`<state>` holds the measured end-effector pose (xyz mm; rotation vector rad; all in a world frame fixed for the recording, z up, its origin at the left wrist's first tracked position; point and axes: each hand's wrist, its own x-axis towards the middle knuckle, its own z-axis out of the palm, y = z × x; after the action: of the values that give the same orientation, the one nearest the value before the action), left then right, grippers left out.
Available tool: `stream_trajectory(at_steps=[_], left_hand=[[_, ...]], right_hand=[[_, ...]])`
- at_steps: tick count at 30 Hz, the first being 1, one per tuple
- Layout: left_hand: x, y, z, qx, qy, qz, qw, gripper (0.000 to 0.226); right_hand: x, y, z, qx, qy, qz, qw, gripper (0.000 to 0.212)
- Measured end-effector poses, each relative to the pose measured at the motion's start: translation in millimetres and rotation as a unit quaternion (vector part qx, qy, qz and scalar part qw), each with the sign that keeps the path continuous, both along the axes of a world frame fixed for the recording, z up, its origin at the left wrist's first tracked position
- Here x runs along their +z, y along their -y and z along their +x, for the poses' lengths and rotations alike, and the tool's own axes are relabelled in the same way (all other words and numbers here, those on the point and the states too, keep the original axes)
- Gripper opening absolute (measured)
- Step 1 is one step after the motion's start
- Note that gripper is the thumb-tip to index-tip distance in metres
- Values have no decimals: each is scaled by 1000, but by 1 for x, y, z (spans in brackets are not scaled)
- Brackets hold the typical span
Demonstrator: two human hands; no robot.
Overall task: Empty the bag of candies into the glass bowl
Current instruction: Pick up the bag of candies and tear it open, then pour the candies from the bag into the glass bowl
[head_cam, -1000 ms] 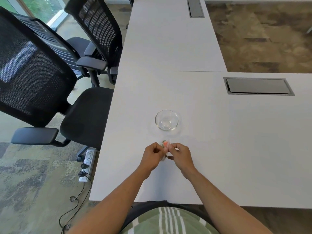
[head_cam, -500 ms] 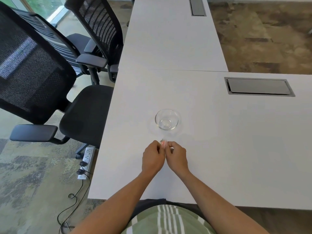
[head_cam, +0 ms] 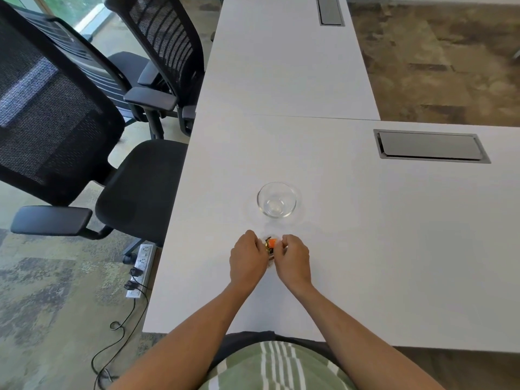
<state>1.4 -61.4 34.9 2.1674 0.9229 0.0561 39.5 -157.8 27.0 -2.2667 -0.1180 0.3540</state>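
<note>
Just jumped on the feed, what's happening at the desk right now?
A person is holding a small bag of candies between the left hand and right hand, low over the white table, apparently working it open. The glass bowl sits just beyond the hands and looks empty, so nothing has been poured yet.

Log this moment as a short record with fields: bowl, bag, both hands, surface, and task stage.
bowl: small clear round glass bowl, upright, empty, beyond the hands
bag: small clear plastic bag of candies, orange and dark pieces showing, held between both hands
left hand: closed on the bag's left side
right hand: closed on the bag's right side
surface: white rectangular desk
stage: bag near the bowl, not over it; nothing poured yet
</note>
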Motion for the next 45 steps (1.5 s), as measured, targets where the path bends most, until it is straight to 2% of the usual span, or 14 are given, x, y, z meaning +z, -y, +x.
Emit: stream_trajectory(at_steps=[3, 10, 16, 19, 21, 25, 28, 30, 33, 37, 40, 43, 45], left_hand=[[2, -4, -2, -34, 1, 2, 999, 21], [7, -28, -1, -144, -71, 60, 985, 19], [25, -37, 14, -211, -68, 36, 974, 22], [36, -32, 24, -235, -38, 25, 971, 20], [43, -27, 31, -252, -24, 15, 967, 19], [52, -18, 47, -266, 20, -9, 964, 17], [56, -14, 58, -258, 51, -53, 963, 12], [59, -12, 65, -248, 61, -109, 961, 15], [60, -12, 75, -216, 63, -198, 954, 20], [57, -21, 85, -161, 75, -253, 951, 14], [49, -33, 89, -120, 85, -287, 947, 16], [35, -46, 92, -39, 96, -337, 936, 19], [23, -53, 95, 30, 101, -327, 939, 19]], right_hand=[[-2, 4, 4, 7, -6, 4, 1000, 30], [-10, 19, 12, 34, 0, 32, 999, 18], [-9, 26, 23, 38, -52, 121, 990, 14], [-12, 34, 27, -17, -109, 194, 975, 16], [-15, 40, 30, -81, -160, 256, 950, 15], [-20, 45, 35, -195, -219, 329, 898, 39], [-25, 45, 42, -230, -274, 331, 873, 49], [-26, 43, 48, -227, -330, 359, 843, 51], [-21, 40, 59, -229, -393, 420, 785, 44], [-16, 33, 71, -240, -405, 460, 753, 38], [-15, 32, 80, -235, -394, 491, 741, 40], [-15, 32, 90, -221, -384, 490, 750, 38], [-15, 32, 97, -221, -377, 483, 759, 32]])
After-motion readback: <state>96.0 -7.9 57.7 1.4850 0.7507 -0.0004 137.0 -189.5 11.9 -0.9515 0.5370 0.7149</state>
